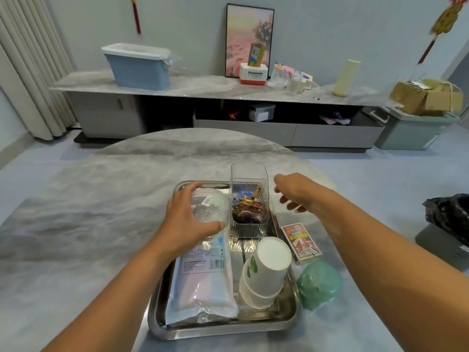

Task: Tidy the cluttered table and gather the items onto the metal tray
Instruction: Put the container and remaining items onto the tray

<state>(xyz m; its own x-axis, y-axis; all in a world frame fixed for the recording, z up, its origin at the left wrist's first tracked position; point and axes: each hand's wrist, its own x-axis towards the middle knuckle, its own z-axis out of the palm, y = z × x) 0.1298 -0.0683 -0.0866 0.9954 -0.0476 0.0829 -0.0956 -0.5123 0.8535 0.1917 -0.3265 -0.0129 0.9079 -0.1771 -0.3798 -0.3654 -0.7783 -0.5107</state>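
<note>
Head view, over a round marbled table:
Tray: rectangular polished metal tray (284,323) sits at the near middle of the grey marbled tabletop (88,224), already carrying most of the clutter.
Left hand: left hand (187,219) curls round a clear plastic lidded cup (210,207) at the tray's far left corner, thumb on the cup's near side; whether the cup stands on the tray or on the bag is unclear.
Right hand: right hand (294,194) hovers just beyond the tray's far right corner, fingers loosely spread, holding nothing.
On the tray: long pink-and-blue sealed plastic bag (203,283) along the left side; clear ribbed acrylic box of keys and small metal bits (250,199) at the far end; stack of white paper cups, upside down (266,270), at the near right.
Still off the tray: red printed card box (302,242) and green roll of plastic bags (318,285), both just right of the tray.
Handling: card box likely light and stiff, best pinched across its long edges; green roll probably soft, squashy and apt to roll, so wrap fingers round it.
In the way: paper cups look tippable and crowd the tray's right rim, leaving little bare metal.
Beyond: black plastic bag (449,214) lies well right of the tray.
</note>
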